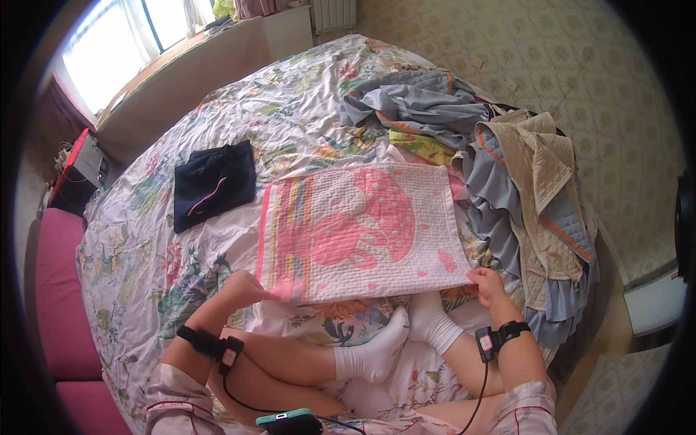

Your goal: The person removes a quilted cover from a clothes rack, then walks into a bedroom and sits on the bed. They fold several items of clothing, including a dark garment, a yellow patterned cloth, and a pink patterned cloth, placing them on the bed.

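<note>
A white and pink towel [348, 234] with a rabbit and umbrella pattern and a striped end is spread on the bed in front of my crossed legs. My left hand [247, 288] pinches its near left corner, at the striped end. At the near right corner, my right hand [486, 283] grips the edge between thumb and fingers. The towel's near edge runs fairly straight between both hands. Beyond my left hand lies a folded dark navy garment [215, 185] with a thin pink mark on top.
A heap of grey-blue fabric [418, 103] with orange trim and a beige quilted cloth [535, 179] lies along the right side. A yellow-green cloth [421, 145] pokes out beside the towel. The floral bedsheet [147, 261] is wrinkled. Cables from both wrist straps lead near a phone [288, 418].
</note>
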### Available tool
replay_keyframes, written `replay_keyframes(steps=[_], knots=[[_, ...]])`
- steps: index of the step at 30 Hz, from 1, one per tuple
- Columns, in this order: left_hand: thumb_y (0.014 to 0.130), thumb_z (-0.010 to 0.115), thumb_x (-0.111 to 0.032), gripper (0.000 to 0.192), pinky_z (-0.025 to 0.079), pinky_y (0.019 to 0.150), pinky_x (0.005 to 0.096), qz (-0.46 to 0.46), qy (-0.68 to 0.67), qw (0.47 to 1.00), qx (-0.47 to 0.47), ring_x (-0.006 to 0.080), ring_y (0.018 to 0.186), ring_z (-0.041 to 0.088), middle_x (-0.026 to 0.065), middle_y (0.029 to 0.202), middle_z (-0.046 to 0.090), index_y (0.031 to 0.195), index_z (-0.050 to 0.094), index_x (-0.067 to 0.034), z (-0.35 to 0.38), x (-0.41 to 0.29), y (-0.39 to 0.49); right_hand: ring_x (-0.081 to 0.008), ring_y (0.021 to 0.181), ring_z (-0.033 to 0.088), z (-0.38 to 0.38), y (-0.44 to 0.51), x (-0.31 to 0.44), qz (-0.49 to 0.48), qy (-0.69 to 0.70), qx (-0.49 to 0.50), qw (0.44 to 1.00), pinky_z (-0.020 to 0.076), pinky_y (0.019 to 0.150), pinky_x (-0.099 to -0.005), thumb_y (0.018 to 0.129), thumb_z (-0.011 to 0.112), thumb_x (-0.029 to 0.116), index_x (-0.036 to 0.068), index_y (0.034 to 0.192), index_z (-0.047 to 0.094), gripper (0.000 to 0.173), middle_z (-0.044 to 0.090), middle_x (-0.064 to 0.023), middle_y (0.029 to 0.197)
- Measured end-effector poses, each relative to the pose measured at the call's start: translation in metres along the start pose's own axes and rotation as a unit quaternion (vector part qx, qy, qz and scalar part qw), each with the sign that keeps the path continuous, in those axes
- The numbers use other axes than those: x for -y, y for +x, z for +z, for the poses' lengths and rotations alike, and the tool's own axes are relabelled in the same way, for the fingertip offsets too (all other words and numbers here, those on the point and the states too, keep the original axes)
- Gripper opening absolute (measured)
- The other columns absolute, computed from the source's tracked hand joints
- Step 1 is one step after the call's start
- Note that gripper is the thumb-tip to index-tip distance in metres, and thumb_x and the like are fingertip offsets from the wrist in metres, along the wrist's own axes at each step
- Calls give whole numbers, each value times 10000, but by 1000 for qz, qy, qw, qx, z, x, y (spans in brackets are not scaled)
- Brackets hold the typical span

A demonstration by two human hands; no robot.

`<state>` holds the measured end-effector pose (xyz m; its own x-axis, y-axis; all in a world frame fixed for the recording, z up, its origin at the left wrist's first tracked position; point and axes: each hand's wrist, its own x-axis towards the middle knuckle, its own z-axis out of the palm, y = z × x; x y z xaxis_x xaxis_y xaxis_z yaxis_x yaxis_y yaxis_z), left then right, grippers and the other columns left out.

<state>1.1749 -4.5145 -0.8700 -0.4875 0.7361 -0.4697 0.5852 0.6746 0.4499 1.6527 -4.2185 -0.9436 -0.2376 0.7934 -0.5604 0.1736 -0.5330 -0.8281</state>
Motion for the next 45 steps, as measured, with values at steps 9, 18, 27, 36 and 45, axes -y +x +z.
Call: replay_keyframes(steps=[9,18,27,36,45], knots=[[694,579,123,845,499,623,310,-177,-565,804,48,206,769,605,142,945,556,1443,226,-44,3,12,2,-188,669,586,7,3,35,122,195,12,973,461,488,-297,768,594,37,22,923,594,156,625,-70,847],[755,577,103,813,510,727,299,141,-574,807,19,208,862,624,143,1004,608,1457,209,-80,-41,-93,-17,-166,722,626,199,-58,167,-415,-260,116,864,495,660,-312,725,639,130,-29,962,650,285,667,-132,809],[754,676,8,393,471,708,233,195,-413,885,87,93,800,573,69,936,623,1134,585,56,-24,-130,-24,-342,855,573,286,-139,94,-593,-222,146,760,457,776,-433,731,673,200,19,1056,569,387,588,-156,896],[828,534,49,81,512,734,300,225,-716,649,123,198,780,620,125,866,615,871,597,24,-80,-140,-60,-334,822,566,201,-114,52,-607,-409,-28,681,447,741,-447,742,666,171,48,944,577,252,573,-129,870],[742,408,69,436,385,1055,443,366,-753,515,180,409,1225,445,304,1195,512,1168,460,142,-120,-165,-122,-209,772,641,194,-181,123,-543,-62,67,835,504,671,-291,756,684,87,-6,998,627,266,639,-141,908]])
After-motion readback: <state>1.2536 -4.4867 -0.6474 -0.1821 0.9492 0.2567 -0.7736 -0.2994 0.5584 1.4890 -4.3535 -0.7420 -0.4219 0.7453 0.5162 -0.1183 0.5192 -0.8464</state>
